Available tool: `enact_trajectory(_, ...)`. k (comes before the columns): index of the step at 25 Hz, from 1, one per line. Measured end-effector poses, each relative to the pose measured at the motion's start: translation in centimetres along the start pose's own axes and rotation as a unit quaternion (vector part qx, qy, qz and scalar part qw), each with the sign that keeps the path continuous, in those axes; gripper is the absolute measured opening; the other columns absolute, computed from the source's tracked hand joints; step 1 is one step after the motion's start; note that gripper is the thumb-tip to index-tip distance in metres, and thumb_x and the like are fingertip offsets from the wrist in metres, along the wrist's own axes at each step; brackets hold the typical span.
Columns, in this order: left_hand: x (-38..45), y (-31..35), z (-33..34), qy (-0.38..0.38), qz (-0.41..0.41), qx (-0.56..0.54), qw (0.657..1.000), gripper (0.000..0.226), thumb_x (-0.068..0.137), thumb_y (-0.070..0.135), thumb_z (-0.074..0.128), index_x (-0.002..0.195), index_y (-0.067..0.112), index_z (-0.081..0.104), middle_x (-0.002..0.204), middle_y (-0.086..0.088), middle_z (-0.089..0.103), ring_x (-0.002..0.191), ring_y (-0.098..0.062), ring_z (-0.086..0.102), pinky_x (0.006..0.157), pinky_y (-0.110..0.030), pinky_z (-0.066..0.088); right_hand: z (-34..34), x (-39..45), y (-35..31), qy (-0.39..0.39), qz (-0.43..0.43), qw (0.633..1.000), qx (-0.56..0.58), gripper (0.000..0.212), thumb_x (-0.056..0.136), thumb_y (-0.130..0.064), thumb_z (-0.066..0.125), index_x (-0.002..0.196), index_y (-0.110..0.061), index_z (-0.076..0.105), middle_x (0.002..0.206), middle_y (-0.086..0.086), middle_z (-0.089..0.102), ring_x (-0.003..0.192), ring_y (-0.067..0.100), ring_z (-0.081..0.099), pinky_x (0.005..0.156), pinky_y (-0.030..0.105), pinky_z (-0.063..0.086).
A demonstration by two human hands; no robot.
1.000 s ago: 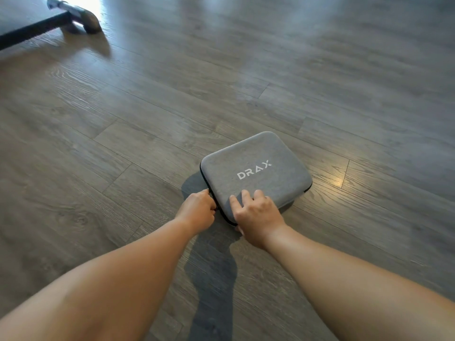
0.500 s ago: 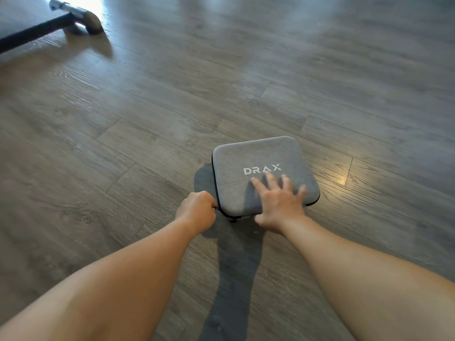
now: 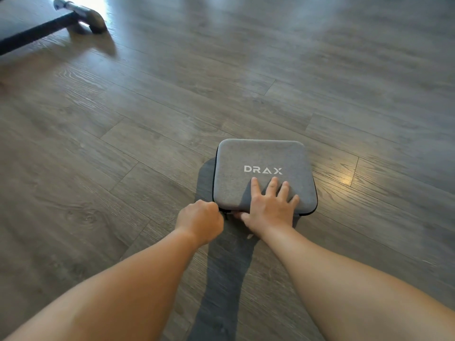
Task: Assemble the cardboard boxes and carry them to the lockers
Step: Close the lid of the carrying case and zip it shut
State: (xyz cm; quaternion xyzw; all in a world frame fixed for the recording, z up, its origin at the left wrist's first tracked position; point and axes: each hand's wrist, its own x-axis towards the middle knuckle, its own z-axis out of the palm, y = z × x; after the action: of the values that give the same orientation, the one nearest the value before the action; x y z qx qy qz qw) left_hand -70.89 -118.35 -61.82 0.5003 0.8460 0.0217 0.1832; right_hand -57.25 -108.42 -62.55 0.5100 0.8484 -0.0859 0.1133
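flat grey fabric zip case marked drax (image 3: 264, 174) lies on grey wood-plank floor (image 3: 123, 119), no cardboard boxes in view. right hand (image 3: 269, 207) spread flat on lid at 6 o'clock edge. left hand (image 3: 200, 221) fisted at 7 o'clock corner; grip looks pinched on zip pull, pull itself hidden. likely a side step before box assembly. next: run zip along the edge, lid held steady.

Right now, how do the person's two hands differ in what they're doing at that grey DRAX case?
The left hand is curled into a fist at the grey case's near-left corner, by the zip edge; what it pinches is hidden. The right hand lies flat, fingers spread, on the lid. The left stays off the lid; the right presses on it. Both meet the case's near edge.
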Motion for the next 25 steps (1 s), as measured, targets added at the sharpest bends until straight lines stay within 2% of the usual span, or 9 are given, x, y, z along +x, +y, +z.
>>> enact_trajectory(3, 1.1, 0.8, -1.4, 0.043, -0.024, -0.019, 0.999, 0.033, 0.094, 0.039, 0.044, 0.072, 0.017, 0.054, 0.07, -0.001, 0.05, 0.071, -0.027, 0.054, 0.063, -0.032, 0.042, -0.6, 0.2, 1.3, 0.021, -0.005, 0.999, 0.047, 0.094, 0.079, -0.086, 0.044, 0.155, -0.034, 0.024, 0.163, 0.015, 0.019, 0.147, 0.042, 0.015, 0.112, 0.065, 0.02)
enact_trajectory(6, 2.9, 2.1, -2.4, 0.068, -0.062, -0.061, 0.994, 0.031, 0.094, 0.042, 0.044, 0.085, 0.015, 0.055, 0.078, -0.003, 0.052, 0.076, -0.028, 0.053, 0.066, -0.034, 0.042, -1.2, 0.9, 3.7, 0.042, 0.021, 0.995, 0.092, 0.071, 0.09, -0.07, 0.043, 0.15, -0.032, 0.038, 0.162, 0.004, 0.027, 0.147, 0.033, 0.02, 0.112, 0.064, 0.022)
enact_trajectory(8, 3.7, 2.8, -2.6, 0.053, -0.065, -0.084, 0.993, 0.028, 0.094, 0.041, 0.046, 0.091, 0.014, 0.051, 0.084, -0.005, 0.052, 0.08, -0.029, 0.052, 0.068, -0.036, 0.043, -1.6, 1.4, 5.5, 0.034, 0.059, 0.993, 0.097, 0.065, 0.093, -0.062, 0.046, 0.15, -0.031, 0.04, 0.163, 0.006, 0.025, 0.148, 0.033, 0.019, 0.113, 0.063, 0.023)
enact_trajectory(11, 4.3, 3.3, -2.5, 0.034, -0.068, -0.141, 0.987, 0.027, 0.093, 0.038, 0.052, 0.103, 0.013, 0.05, 0.088, -0.003, 0.051, 0.088, -0.03, 0.054, 0.074, -0.038, 0.044, -1.8, 2.0, 8.2, 0.018, 0.108, 0.983, 0.147, 0.067, 0.093, -0.057, 0.055, 0.153, -0.032, 0.037, 0.163, 0.013, 0.022, 0.144, 0.041, 0.027, 0.113, 0.054, 0.032)
enact_trajectory(14, 4.4, 3.2, -2.3, 0.033, -0.092, -0.236, 0.967, 0.042, 0.091, 0.031, 0.058, 0.129, 0.018, 0.046, 0.086, 0.005, 0.046, 0.094, -0.027, 0.057, 0.08, -0.041, 0.052, -1.8, 2.2, 9.9, -0.005, 0.127, 0.958, 0.257, 0.074, 0.093, -0.052, 0.061, 0.158, -0.034, 0.029, 0.152, 0.02, 0.035, 0.135, 0.042, 0.042, 0.108, 0.046, 0.04)
enact_trajectory(17, 4.3, 3.0, -2.1, 0.011, -0.091, -0.249, 0.964, 0.061, 0.091, 0.032, 0.061, 0.147, 0.027, 0.036, 0.116, -0.006, 0.057, 0.099, -0.024, 0.055, 0.087, -0.044, 0.056, -1.4, 1.8, 10.2, -0.012, 0.109, 0.953, 0.284, 0.077, 0.095, -0.05, 0.061, 0.16, -0.035, 0.022, 0.147, 0.018, 0.041, 0.135, 0.037, 0.043, 0.108, 0.044, 0.04)
enact_trajectory(20, 4.5, 2.9, -2.0, 0.011, -0.088, -0.242, 0.966, 0.069, 0.091, 0.033, 0.065, 0.152, 0.029, 0.034, 0.139, -0.007, 0.052, 0.118, -0.027, 0.052, 0.097, -0.038, 0.05, -1.5, 1.7, 10.0, -0.005, 0.104, 0.955, 0.277, 0.079, 0.091, -0.055, 0.064, 0.158, -0.038, 0.026, 0.146, 0.015, 0.043, 0.134, 0.035, 0.045, 0.105, 0.045, 0.043)
enact_trajectory(25, 5.2, 2.8, -2.9, 0.016, -0.119, -0.237, 0.964, 0.073, 0.089, 0.033, 0.07, 0.153, 0.027, 0.035, 0.146, -0.007, 0.047, 0.13, -0.03, 0.048, 0.105, -0.043, 0.046, -3.5, 2.6, 9.6, 0.004, 0.074, 0.965, 0.253, 0.078, 0.089, -0.058, 0.065, 0.156, -0.035, 0.034, 0.141, 0.014, 0.049, 0.127, 0.034, 0.053, 0.101, 0.041, 0.045)
